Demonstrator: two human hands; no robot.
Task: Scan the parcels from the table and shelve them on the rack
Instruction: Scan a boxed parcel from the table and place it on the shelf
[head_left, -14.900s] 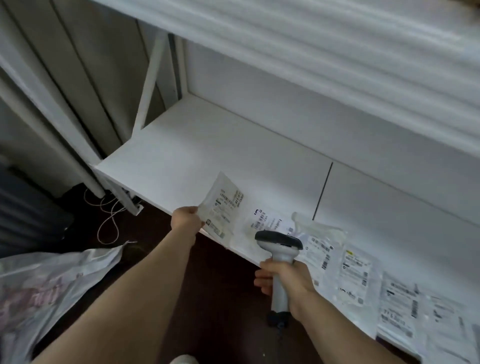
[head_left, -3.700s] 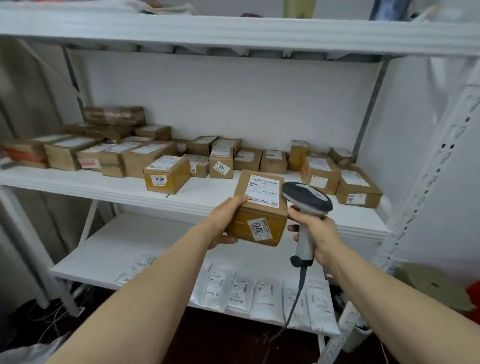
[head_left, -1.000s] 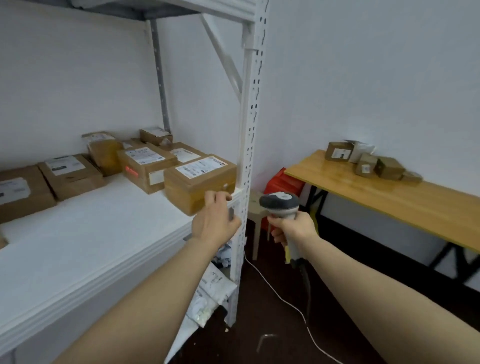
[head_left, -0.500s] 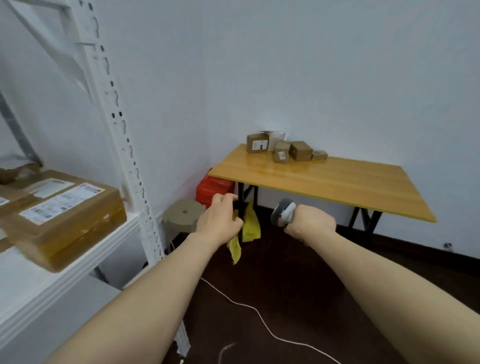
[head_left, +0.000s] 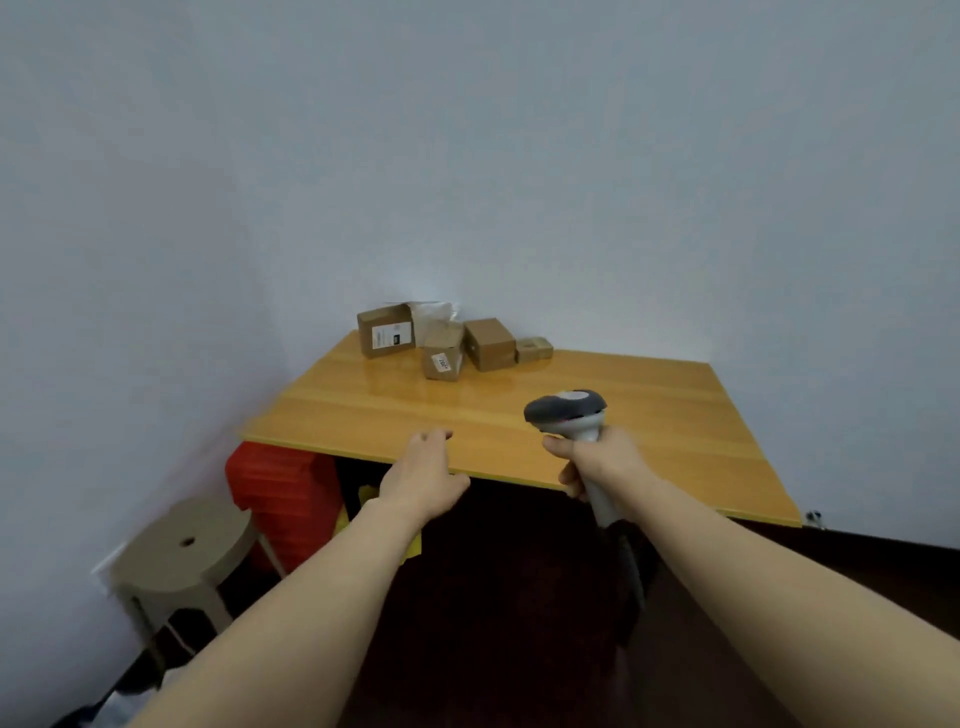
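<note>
Head view, right hand half hiding scanner, parcel labels unreadable

Four parcels sit clustered at the far left corner of the table, close against the wall, with a bag tucked behind the two on the left. At the near edge, the left hand hovers left of the right hand, which grips a scanner over the tabletop. A crate stands under the table's left end, and a stool stands before it to the left, beside the wall.
</note>
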